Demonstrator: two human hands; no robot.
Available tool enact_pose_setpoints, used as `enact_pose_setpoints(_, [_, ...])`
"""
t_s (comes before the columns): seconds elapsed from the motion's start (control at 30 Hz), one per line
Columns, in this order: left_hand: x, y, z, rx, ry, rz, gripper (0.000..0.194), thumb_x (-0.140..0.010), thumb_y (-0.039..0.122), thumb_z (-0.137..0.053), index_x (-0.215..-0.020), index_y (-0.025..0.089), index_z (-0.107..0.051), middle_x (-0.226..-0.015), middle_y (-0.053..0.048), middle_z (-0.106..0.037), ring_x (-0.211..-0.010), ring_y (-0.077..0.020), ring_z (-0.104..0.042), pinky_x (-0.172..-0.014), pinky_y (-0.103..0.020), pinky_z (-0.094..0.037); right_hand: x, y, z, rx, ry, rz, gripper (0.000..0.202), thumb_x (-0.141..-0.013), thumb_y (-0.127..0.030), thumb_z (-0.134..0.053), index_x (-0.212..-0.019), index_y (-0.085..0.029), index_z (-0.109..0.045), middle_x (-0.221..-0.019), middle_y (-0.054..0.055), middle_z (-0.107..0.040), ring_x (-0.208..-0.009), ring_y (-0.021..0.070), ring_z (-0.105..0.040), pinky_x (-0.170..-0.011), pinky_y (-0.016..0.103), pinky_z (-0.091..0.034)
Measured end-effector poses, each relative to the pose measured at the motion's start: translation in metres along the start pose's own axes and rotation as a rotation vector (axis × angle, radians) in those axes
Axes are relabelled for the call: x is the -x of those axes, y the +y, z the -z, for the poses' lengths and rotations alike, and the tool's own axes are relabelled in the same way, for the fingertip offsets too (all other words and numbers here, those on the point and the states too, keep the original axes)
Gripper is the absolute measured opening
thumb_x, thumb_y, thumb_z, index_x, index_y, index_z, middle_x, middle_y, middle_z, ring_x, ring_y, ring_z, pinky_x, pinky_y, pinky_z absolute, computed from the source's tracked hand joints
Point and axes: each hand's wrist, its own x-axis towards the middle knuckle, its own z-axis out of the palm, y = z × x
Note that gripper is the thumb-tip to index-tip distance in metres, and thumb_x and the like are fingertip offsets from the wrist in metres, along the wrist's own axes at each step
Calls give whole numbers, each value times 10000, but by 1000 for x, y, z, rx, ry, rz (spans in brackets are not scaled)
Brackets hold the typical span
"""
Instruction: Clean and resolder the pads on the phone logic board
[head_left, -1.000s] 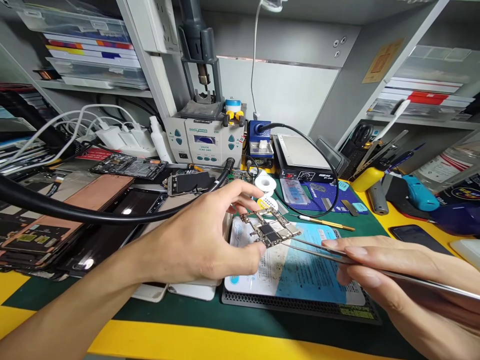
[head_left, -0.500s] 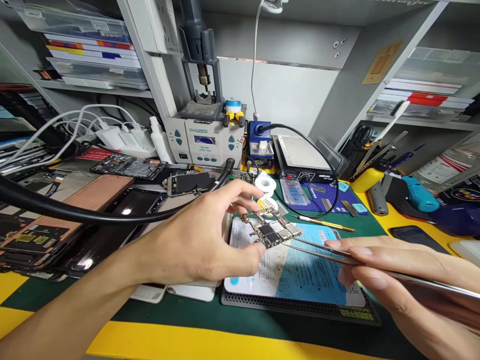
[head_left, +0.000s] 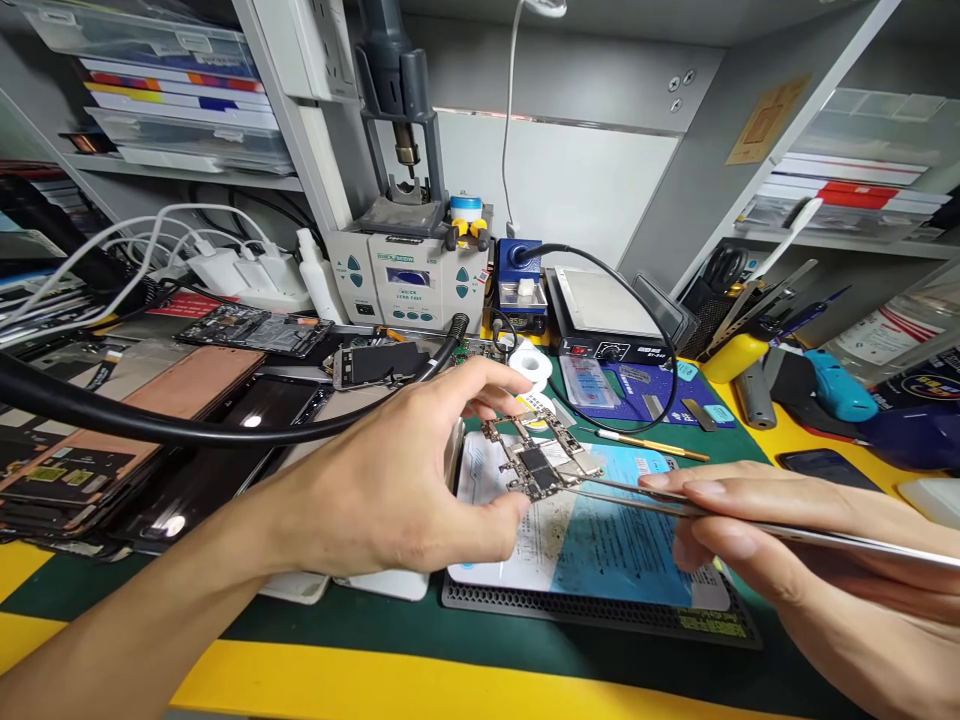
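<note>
A small phone circuit board [head_left: 538, 462] with dark chips is held up in the air, slightly tilted. My left hand [head_left: 420, 470] grips it by its left edges between thumb and fingers. In my right hand [head_left: 787, 560] is a pair of metal tweezers [head_left: 679, 507], pinched between thumb and fingers. Their tips point left and reach the board's right corner; whether they touch it I cannot tell. Beneath the board lies a blue and white printed sheet [head_left: 622, 550] on a dark perforated pad [head_left: 585, 610].
Opened phones [head_left: 247, 440] are piled on the left, crossed by a thick black hose [head_left: 187, 435]. A rework station [head_left: 409, 285] stands behind, beside a small hot plate [head_left: 611, 300]. A gold-handled brush [head_left: 660, 448] lies behind the sheet. Tools [head_left: 739, 320] stand at right.
The tweezers and my right hand have shifted slightly, with the tweezers' rear end a little higher. My left hand keeps the board in nearly the same place.
</note>
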Motion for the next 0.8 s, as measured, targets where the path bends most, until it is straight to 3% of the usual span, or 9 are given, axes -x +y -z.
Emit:
enact_pose_setpoints(0.2, [0, 0, 0, 1, -13, 9, 659, -748, 469, -787, -1349, 322, -559, -1330, -26, -680, -1255, -264, -650, -1074, -377, -565, 0, -1, -1, -15, -12, 15, 512, -774, -7, -740, -1115, -378, -830, -924, -91, -859, -596, 139, -798, -714, 159, -695])
enact_pose_setpoints(0.47, [0, -2, -1, -1, -3, -11, 660, -753, 480, -785, -1348, 313, -554, -1334, -35, -678, -1258, -263, -652, -1065, -365, -572, 0, -2, 0, -26, -15, 34, 577, -757, 3, -727, -1155, -404, -825, -912, -70, -855, -581, 192, -802, -634, 231, -717])
enact_pose_setpoints(0.8, [-1, -1, 0, 22, -17, 9, 669, -748, 483, -788, -1353, 333, -547, -1341, -16, -670, -1277, -254, -639, -1095, -373, -557, -5, -5, 0, -17, -9, 41, 602, -739, 15, -702, -1145, -411, -826, -887, -78, -853, -600, 175, -808, -615, 185, -698])
